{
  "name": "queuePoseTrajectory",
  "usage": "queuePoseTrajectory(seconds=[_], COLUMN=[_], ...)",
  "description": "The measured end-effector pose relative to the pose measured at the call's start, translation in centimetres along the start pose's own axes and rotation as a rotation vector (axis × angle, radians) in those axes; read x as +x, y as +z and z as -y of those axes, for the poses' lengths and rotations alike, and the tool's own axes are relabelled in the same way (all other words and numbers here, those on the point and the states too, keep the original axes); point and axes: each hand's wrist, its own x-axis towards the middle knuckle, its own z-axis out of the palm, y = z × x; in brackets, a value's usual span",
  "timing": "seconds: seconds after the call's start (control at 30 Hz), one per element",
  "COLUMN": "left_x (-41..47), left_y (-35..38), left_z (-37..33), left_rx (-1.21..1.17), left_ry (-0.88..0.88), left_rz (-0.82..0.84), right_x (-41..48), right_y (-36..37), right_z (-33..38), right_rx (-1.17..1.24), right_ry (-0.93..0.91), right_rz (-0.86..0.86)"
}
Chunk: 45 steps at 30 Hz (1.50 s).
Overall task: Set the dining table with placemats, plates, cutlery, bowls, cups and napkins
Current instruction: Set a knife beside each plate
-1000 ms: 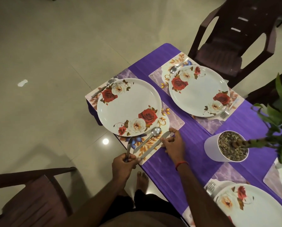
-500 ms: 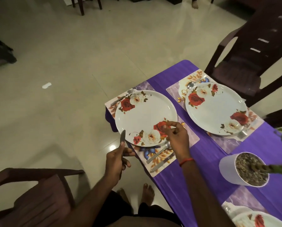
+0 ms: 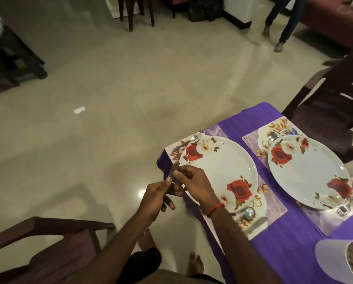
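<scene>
Closest to me, my left hand (image 3: pixel 157 196) is curled round the lower end of a knife (image 3: pixel 174 170), thumb laid up along it. My right hand (image 3: pixel 194 185) pinches the blade from the other side with bent fingertips. Both hands have hold of it and neither is slack. The knife stands tilted in the air just off the table's corner, by the near-left rim of the plate (image 3: pixel 218 171). I cannot tell whether it clears the rim.

Just beyond my right wrist, on the placemat (image 3: pixel 274 206), a spoon (image 3: pixel 248 213) and a laid knife (image 3: pixel 258 222) lie side by side at the plate's near edge. A fork (image 3: pixel 187 141) lies at its far edge. Further along the purple tablecloth (image 3: pixel 290 242), the second plate (image 3: pixel 308 171) has cutlery at both its edges too.

I judge that I am in the cutlery step, with mats and plates done. No bowls, cups or napkins show. This setting looks complete for cutlery, so the knife in my hands seems spare. The next move calls for choosing its place: let go with the pinching hand, turn the blade flat, and lay it down parallel to the others or carry it to another setting, without knocking the plate.
</scene>
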Motion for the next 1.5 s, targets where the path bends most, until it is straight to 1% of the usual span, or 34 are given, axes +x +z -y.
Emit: queuePoseTrajectory(seconds=[0.17, 0.3, 0.53, 0.67, 0.8, 0.9, 1.0, 1.2, 1.4, 1.5], left_x=[3.3, 5.4, 8.2, 10.0, 12.8, 15.4, 18.0, 24.2, 28.3, 30.0], left_y=[-5.7, -9.7, -13.7, -14.6, -14.6, -14.8, -15.4, -16.1, -15.8, -15.4], left_z=[-1.4, -2.1, -2.3, -3.1, -4.8, -6.1, -7.5, -11.2, -13.2, -14.2], left_rx=[0.013, -0.013, -0.009, 0.009, 0.027, 0.066, 0.102, 0.175, 0.178, 0.184], left_ry=[0.016, 0.017, 0.000, 0.012, 0.041, 0.061, 0.057, 0.045, 0.017, -0.002], left_rz=[0.060, 0.044, 0.048, 0.051, 0.072, 0.105, 0.109, 0.137, 0.187, 0.224], right_x=[4.2, 6.8, 8.9, 10.7, 13.6, 16.2, 19.2, 25.2, 28.2, 29.0], right_y=[4.1, 7.4, 9.3, 8.7, 8.2, 7.7, 7.5, 6.9, 5.0, 4.2], right_z=[2.2, 2.9, 3.7, 4.3, 4.7, 5.0, 5.5, 6.5, 7.2, 7.4], right_rx=[0.082, 0.184, 0.290, 0.302, 0.362, 0.339, 0.340, 0.424, 0.440, 0.512], right_ry=[0.045, 0.099, 0.156, 0.173, 0.173, 0.168, 0.181, 0.211, 0.205, 0.201], right_rz=[-0.054, -0.109, -0.240, -0.334, -0.397, -0.435, -0.454, -0.504, -0.582, -0.643])
